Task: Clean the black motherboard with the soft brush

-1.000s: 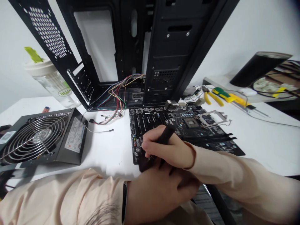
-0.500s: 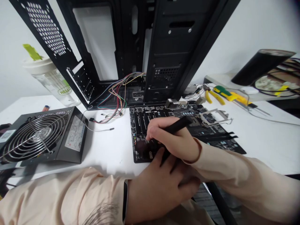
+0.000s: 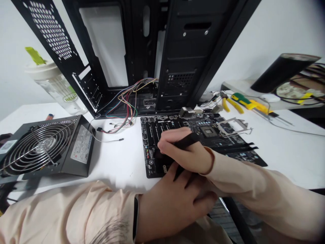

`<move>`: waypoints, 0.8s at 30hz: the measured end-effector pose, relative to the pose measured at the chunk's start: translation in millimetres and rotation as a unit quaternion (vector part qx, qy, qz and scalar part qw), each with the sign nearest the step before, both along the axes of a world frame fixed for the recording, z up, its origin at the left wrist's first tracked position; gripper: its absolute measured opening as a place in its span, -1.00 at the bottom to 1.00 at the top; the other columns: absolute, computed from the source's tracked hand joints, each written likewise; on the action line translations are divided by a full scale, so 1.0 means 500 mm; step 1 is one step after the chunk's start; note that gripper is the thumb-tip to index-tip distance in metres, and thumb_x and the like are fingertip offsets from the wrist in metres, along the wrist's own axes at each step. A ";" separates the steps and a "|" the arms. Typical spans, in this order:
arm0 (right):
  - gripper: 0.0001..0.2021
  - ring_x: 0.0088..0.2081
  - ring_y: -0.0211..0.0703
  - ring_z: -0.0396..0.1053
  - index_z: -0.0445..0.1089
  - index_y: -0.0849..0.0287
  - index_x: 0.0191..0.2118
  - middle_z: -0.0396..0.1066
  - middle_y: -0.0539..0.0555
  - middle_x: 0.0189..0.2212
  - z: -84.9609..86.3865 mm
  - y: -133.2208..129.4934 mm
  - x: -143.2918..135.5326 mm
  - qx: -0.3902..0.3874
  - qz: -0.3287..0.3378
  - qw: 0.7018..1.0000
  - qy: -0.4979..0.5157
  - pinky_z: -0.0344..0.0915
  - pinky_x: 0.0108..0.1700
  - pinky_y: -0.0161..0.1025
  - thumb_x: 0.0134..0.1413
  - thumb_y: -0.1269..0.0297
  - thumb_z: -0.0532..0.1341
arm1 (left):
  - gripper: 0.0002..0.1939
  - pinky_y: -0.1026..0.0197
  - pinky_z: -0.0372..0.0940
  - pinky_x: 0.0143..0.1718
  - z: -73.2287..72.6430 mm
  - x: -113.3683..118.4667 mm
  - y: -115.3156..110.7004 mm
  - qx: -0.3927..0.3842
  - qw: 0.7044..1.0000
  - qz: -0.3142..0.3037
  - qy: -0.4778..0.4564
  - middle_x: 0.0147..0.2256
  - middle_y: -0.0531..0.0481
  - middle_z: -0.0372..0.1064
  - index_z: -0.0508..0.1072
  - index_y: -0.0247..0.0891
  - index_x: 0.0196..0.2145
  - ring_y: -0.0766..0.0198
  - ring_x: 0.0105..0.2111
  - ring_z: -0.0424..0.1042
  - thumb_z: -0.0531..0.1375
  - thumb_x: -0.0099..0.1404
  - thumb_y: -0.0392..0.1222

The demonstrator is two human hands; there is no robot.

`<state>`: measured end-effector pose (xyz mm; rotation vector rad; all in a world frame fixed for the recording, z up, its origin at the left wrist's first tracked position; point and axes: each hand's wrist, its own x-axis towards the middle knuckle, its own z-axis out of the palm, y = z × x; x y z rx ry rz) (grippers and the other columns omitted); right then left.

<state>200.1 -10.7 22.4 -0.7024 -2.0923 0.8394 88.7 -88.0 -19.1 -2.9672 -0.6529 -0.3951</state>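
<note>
A black motherboard [image 3: 209, 131] lies flat on the white table, with its CPU socket's metal frame [image 3: 235, 127] raised at the right. My right hand [image 3: 184, 149] is closed around a black brush [image 3: 188, 139], held like a pen low over the expansion slots. The brush's dark tip is blurred against the board and partly hidden by my fingers. At the board's near edge rests my left hand [image 3: 175, 203], palm down with fingers spread, just below my right hand. Both hands cover part of the board.
Behind the board stands a black computer case [image 3: 188, 54], with a bundle of thin wires [image 3: 127, 98] trailing out. A power supply [image 3: 83, 149] sits left, a bottle [image 3: 57, 84] behind it. Pliers [image 3: 232, 103] and a yellow-green tool [image 3: 250, 101] lie right.
My right hand has shifted slightly with the brush, and the brush handle now sits lower and further left. More of the CPU socket shows. My left hand stays in place.
</note>
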 end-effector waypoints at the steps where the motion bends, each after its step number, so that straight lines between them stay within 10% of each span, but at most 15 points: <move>1: -0.61 -0.64 -0.42 0.08 0.18 0.22 -0.71 0.14 -0.07 -0.74 0.000 -0.001 0.000 -0.027 0.010 1.000 0.000 0.03 -0.60 -0.38 0.13 0.28 0.06 | -0.65 -0.07 0.22 -0.01 0.000 0.000 0.000 -0.001 1.000 0.000 0.001 0.13 -0.19 0.20 0.28 -0.24 0.12 -0.04 0.08 0.23 -0.11 0.47 -0.25; 24: -0.68 -0.66 -0.39 0.16 0.24 0.19 -0.66 0.20 -0.08 -0.75 0.006 -0.001 0.008 -0.055 -0.040 0.995 0.079 0.08 -0.61 -0.39 0.08 0.29 0.09 | -0.67 -0.14 0.20 0.04 -0.003 -0.001 -0.002 0.007 1.000 0.002 0.001 0.15 -0.22 0.18 0.29 -0.21 0.11 -0.04 0.09 0.23 -0.08 0.46 -0.24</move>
